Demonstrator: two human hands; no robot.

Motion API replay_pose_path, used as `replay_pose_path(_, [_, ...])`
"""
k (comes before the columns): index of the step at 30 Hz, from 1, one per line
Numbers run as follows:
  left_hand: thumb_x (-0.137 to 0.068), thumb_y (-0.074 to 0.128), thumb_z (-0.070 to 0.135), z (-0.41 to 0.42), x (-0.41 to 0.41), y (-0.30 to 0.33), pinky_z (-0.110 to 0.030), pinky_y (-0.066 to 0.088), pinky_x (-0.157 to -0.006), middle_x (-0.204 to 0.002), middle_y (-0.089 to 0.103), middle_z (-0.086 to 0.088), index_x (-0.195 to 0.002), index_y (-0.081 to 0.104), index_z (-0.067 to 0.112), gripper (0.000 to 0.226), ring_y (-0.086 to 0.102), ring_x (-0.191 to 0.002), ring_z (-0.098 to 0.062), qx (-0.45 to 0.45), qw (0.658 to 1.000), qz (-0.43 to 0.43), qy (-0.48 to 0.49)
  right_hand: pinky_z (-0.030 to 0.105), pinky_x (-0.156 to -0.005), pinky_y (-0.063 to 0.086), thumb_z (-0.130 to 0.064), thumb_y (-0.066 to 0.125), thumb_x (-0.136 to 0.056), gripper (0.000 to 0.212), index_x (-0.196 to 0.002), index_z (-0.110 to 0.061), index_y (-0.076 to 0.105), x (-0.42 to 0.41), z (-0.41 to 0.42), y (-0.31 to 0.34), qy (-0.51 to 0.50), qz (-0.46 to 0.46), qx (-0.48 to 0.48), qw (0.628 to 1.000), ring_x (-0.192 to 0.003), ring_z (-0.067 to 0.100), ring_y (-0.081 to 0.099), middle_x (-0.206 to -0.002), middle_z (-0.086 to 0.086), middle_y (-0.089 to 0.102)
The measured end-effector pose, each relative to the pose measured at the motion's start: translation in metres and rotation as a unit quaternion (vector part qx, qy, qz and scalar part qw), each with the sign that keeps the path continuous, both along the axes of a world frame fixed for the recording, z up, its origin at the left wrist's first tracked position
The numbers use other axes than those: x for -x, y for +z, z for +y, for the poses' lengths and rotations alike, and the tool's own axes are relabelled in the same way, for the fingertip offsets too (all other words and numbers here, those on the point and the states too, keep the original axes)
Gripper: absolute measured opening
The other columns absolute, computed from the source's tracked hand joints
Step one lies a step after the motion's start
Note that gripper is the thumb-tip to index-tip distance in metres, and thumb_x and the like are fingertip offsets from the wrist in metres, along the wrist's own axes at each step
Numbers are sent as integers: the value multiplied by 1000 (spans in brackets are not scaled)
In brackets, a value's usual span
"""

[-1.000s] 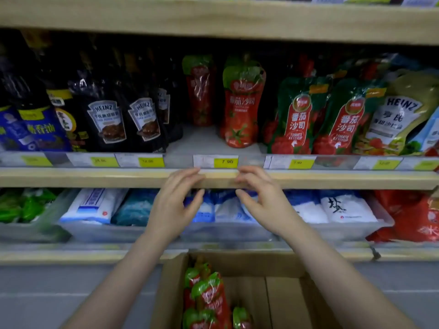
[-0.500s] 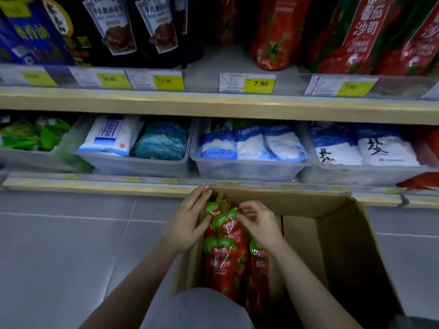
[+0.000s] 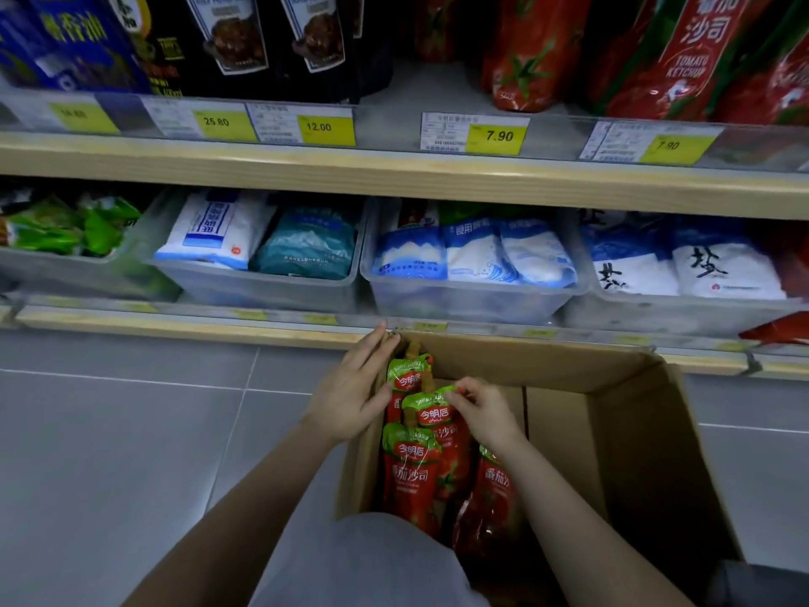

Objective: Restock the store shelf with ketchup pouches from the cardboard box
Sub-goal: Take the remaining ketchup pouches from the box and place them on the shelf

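Note:
An open cardboard box [image 3: 634, 435] stands on the floor below the shelves, with several red ketchup pouches [image 3: 413, 475] with green tops standing along its left side. My left hand [image 3: 354, 394] rests with straight fingers against the box's left wall, beside the rearmost pouch. My right hand [image 3: 486, 414] pinches the green top of the middle pouch [image 3: 431, 411]. On the upper shelf [image 3: 394, 168] one matching red pouch [image 3: 532, 50] stands behind the 7.90 price tag [image 3: 475, 133], with bare shelf to its left.
Dark sauce pouches [image 3: 271, 32] fill the upper shelf's left; other tomato ketchup packs [image 3: 687, 59] stand at right. Clear bins [image 3: 468, 295] of salt bags line the lower shelf. Grey tiled floor [image 3: 131, 453] lies left of the box. My grey-clad knee [image 3: 363, 558] is at the bottom.
My view dropped from the upper shelf to the box. Both hands came down from the shelf edge into the box; the right hand now pinches a pouch top.

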State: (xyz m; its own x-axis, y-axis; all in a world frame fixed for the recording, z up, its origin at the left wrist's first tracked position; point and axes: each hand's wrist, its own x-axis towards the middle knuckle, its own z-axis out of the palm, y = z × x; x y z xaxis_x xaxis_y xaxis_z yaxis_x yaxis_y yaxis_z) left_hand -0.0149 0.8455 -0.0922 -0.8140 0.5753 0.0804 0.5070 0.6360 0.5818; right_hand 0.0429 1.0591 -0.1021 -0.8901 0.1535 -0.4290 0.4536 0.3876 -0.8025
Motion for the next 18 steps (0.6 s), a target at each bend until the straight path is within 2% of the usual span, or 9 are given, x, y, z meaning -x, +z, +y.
replay_pose_path(2, [-89,32,48,1,0,1,-40,26,-115,-157,10,3,-147,26,19,65,16,-144,-15,5,1000,0,1,31,-74,46,-24,58,-90,17,-74,-19,56,-4,4,7,10,-18,18,1000,-89,21,61,-93,9,65])
replay_pose_path(5, [-87,29,59,2,0,5,-39,25,-115,-158,9,4,-148,25,20,73,15,-144,-14,38,999,11,5,33,-76,47,-23,57,-90,17,-74,-18,57,-7,9,19,40,-13,14,999,-85,19,61,-88,8,67])
replay_pose_path(8, [-78,27,77,5,2,13,-35,20,-116,-158,9,1,-149,20,21,91,13,-144,-15,88,996,10,-2,32,-71,46,-16,58,-89,20,-70,-19,56,-5,17,37,41,25,47,998,-75,14,58,-77,3,64])
replay_pose_path(11, [-69,20,87,13,5,27,-36,23,-115,-157,18,-1,-149,20,21,103,19,-142,-17,105,994,11,-10,27,-67,45,-13,60,-88,19,-70,-17,56,4,29,62,18,70,71,995,-73,13,57,-73,4,63])
replay_pose_path(15, [-69,42,82,39,14,51,-34,39,-102,-144,42,2,-144,26,32,91,43,-128,-16,82,996,-25,7,30,-69,48,-17,59,-88,17,-71,-16,56,19,45,108,24,114,86,990,-72,14,58,-70,1,63])
replay_pose_path(18, [-60,57,80,64,22,76,-35,47,-95,-132,55,8,-132,43,32,88,53,-117,-10,11,995,-97,5,30,-64,50,-13,58,-88,17,-72,-13,53,31,56,149,26,160,93,982,-69,16,57,-68,2,59])
